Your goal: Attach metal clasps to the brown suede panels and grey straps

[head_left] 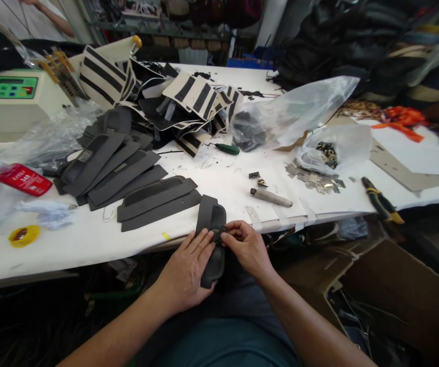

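Note:
A dark grey padded strap piece (207, 214) is held at the table's front edge, its lower end hanging over my lap. Across it lies my left hand (186, 267), fingers on top and thumb beneath, gripping it. At the middle of the piece sits a small dark fitting (218, 234), whose exact kind I cannot make out. My right hand (248, 250) pinches this fitting between thumb and forefinger from the right side. Two similar grey pieces (158, 201) lie on the table just to the left, with a fanned pile of grey pieces (108, 163) behind them.
On the white table (219, 173) are a red glue bottle (24, 179), yellow tape roll (24, 236), green-handled tool (227, 148), grey rod (270, 198), metal plates (318, 179) and pliers (382, 200). Striped pieces (188, 94) pile up behind. Below right stands a cardboard box (403, 285).

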A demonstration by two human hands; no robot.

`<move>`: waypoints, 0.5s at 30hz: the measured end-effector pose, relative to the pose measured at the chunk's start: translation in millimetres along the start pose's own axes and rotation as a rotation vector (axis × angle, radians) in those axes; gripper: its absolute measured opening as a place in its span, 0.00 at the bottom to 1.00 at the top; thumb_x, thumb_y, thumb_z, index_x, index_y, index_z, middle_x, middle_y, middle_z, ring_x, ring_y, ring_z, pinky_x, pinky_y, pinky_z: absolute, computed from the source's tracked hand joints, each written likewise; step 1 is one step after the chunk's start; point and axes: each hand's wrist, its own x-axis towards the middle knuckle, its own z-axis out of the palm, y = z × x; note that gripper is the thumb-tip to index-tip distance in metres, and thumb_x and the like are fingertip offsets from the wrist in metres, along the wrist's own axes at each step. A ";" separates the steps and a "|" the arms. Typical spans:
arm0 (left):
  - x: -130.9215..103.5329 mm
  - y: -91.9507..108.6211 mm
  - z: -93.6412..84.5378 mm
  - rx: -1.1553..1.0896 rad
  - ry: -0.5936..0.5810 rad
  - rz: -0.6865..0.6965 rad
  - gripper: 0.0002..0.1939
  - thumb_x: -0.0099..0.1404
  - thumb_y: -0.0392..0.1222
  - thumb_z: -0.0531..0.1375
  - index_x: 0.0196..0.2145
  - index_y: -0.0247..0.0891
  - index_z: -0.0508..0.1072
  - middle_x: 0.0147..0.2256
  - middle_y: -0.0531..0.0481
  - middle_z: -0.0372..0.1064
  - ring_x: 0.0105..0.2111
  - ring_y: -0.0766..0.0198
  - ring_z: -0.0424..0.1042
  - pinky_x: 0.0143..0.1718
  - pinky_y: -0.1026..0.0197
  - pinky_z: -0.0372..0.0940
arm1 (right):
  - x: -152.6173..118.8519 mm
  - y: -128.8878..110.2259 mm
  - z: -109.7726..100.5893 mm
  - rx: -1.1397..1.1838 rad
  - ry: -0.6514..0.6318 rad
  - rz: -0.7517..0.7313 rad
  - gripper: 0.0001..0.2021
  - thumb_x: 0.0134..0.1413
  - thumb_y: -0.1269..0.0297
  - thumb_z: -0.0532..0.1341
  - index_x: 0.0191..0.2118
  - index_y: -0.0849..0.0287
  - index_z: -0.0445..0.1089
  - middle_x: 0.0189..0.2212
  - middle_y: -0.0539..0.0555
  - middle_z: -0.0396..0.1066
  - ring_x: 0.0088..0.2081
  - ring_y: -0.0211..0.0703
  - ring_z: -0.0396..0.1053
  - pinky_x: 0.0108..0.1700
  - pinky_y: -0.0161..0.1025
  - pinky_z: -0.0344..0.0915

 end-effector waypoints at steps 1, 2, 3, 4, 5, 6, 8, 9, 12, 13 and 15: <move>-0.3 -0.2 0.9 -0.010 0.007 -0.001 0.41 0.61 0.49 0.65 0.67 0.29 0.62 0.72 0.34 0.52 0.74 0.45 0.49 0.75 0.41 0.45 | 1.8 2.2 1.9 -0.026 0.022 -0.010 0.12 0.52 0.57 0.70 0.39 0.57 0.74 0.27 0.49 0.75 0.29 0.43 0.74 0.35 0.39 0.69; -0.5 -0.4 1.6 -0.019 0.014 -0.003 0.41 0.61 0.48 0.65 0.67 0.29 0.62 0.72 0.34 0.52 0.74 0.45 0.49 0.75 0.41 0.46 | 3.9 3.7 1.9 -0.050 0.032 -0.013 0.12 0.52 0.57 0.71 0.38 0.57 0.74 0.27 0.50 0.75 0.29 0.43 0.74 0.34 0.39 0.69; -0.6 -0.6 2.0 -0.028 0.020 -0.004 0.42 0.60 0.48 0.65 0.68 0.29 0.61 0.72 0.34 0.52 0.74 0.45 0.49 0.75 0.41 0.46 | 5.6 4.7 0.9 -0.065 0.031 -0.008 0.11 0.51 0.57 0.71 0.37 0.57 0.75 0.27 0.50 0.75 0.29 0.43 0.73 0.33 0.39 0.68; -0.8 -0.9 2.2 -0.034 0.023 -0.005 0.42 0.60 0.48 0.65 0.68 0.29 0.61 0.72 0.34 0.52 0.74 0.45 0.49 0.75 0.41 0.47 | 6.9 5.3 -0.4 -0.070 0.023 0.005 0.11 0.51 0.56 0.71 0.37 0.57 0.75 0.27 0.50 0.75 0.28 0.43 0.73 0.32 0.39 0.68; -0.9 -1.2 2.1 -0.038 0.025 -0.005 0.42 0.60 0.48 0.65 0.68 0.28 0.60 0.72 0.34 0.53 0.74 0.46 0.49 0.75 0.42 0.48 | 7.7 5.7 -1.4 -0.065 0.014 0.017 0.11 0.51 0.56 0.71 0.37 0.57 0.75 0.26 0.50 0.75 0.28 0.43 0.73 0.31 0.38 0.68; -1.1 -1.5 1.9 -0.040 0.026 -0.005 0.43 0.60 0.48 0.65 0.68 0.28 0.60 0.72 0.33 0.53 0.74 0.46 0.49 0.75 0.42 0.48 | 8.1 6.0 -1.9 -0.059 0.009 0.025 0.12 0.51 0.56 0.71 0.37 0.56 0.75 0.26 0.50 0.75 0.28 0.43 0.73 0.31 0.38 0.68; -1.3 -2.4 1.6 -0.046 0.031 -0.004 0.43 0.60 0.48 0.65 0.68 0.28 0.60 0.72 0.33 0.54 0.74 0.46 0.50 0.75 0.42 0.48 | 8.3 6.8 -1.5 -0.072 0.014 0.019 0.12 0.50 0.56 0.71 0.37 0.56 0.76 0.26 0.50 0.76 0.29 0.43 0.73 0.32 0.39 0.69; -1.4 -3.0 1.6 -0.051 0.035 -0.006 0.43 0.60 0.48 0.65 0.68 0.28 0.59 0.72 0.33 0.54 0.74 0.47 0.50 0.75 0.42 0.49 | 8.4 7.2 -0.8 -0.097 0.021 0.003 0.11 0.50 0.56 0.71 0.37 0.56 0.76 0.27 0.50 0.76 0.29 0.43 0.73 0.33 0.39 0.69; -1.3 -5.4 2.3 -0.067 0.046 -0.015 0.44 0.60 0.47 0.65 0.69 0.28 0.57 0.72 0.34 0.54 0.73 0.47 0.50 0.74 0.42 0.50 | 9.5 8.5 1.0 -0.206 0.021 -0.069 0.09 0.53 0.58 0.70 0.37 0.56 0.77 0.29 0.50 0.77 0.31 0.43 0.74 0.36 0.40 0.70; -1.1 -6.2 2.6 -0.069 0.045 -0.013 0.44 0.60 0.47 0.65 0.69 0.28 0.57 0.72 0.34 0.54 0.73 0.47 0.50 0.74 0.42 0.49 | 10.2 8.7 1.1 -0.238 0.011 -0.092 0.09 0.54 0.58 0.69 0.38 0.55 0.77 0.29 0.50 0.77 0.32 0.43 0.74 0.36 0.40 0.70; -0.6 -7.5 2.7 -0.062 0.029 0.002 0.46 0.60 0.46 0.65 0.71 0.29 0.55 0.72 0.34 0.53 0.74 0.47 0.49 0.74 0.42 0.49 | 12.0 8.6 0.4 -0.279 -0.014 -0.118 0.07 0.55 0.59 0.68 0.38 0.54 0.77 0.30 0.50 0.77 0.32 0.43 0.74 0.37 0.40 0.70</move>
